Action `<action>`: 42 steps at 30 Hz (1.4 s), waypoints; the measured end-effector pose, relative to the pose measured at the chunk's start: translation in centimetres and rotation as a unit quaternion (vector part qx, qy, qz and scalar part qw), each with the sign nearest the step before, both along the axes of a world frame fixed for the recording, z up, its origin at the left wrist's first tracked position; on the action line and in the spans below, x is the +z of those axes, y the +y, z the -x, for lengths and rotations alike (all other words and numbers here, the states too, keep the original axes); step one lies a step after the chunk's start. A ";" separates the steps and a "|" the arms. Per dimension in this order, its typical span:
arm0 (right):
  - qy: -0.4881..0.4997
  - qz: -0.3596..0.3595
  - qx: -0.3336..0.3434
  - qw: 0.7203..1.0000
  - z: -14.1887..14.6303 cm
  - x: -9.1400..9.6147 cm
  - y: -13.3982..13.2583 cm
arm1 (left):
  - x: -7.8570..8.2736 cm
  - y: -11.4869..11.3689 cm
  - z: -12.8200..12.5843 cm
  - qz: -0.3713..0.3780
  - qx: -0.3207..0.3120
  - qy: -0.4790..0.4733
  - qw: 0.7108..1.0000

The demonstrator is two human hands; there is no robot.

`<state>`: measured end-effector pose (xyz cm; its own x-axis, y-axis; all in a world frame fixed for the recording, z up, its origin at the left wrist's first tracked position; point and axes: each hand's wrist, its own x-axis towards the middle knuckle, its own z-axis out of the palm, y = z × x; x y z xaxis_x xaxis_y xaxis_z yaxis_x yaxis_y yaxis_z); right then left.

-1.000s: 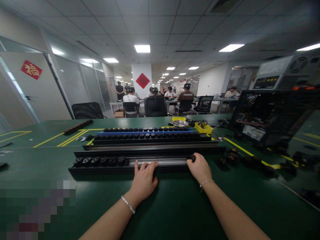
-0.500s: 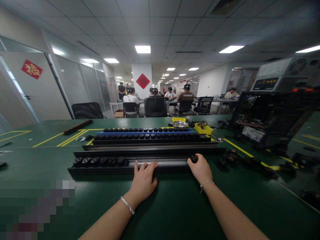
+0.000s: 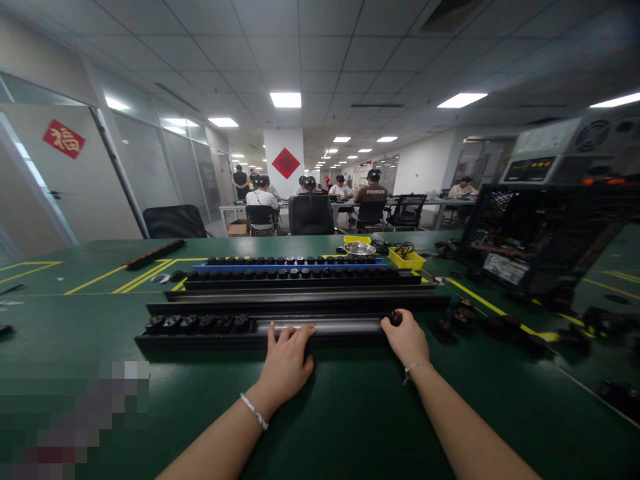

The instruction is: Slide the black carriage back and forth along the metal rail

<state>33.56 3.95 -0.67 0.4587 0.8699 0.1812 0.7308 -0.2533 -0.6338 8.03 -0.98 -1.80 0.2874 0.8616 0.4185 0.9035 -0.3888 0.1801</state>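
Edging rightward along the rail (image 3: 345,326), my right hand (image 3: 409,340) pinches a black part (image 3: 396,319) farther from the lined-up parts (image 3: 206,323); my left hand (image 3: 285,363) rests spread.

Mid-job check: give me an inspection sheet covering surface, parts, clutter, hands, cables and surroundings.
Surface: green table with yellow lines.
Job's things: front black rail with a metal strip; dark parts along its left end; small black part at its right end.
Clutter: loose dark parts right of the rail; yellow bin and metal dish beyond.
Hands: left hand rests spread on the rail; right hand pinches the small black part.
Cables: dark cable in the yellow bin.
Surroundings: open computer case at right; people and chairs beyond.
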 end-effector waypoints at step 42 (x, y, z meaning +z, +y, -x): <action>-0.098 -0.035 -0.149 0.983 -7.3 -1.5 0.6 | 0.6 2.0 6.5 -0.130 0.288 0.000 0.949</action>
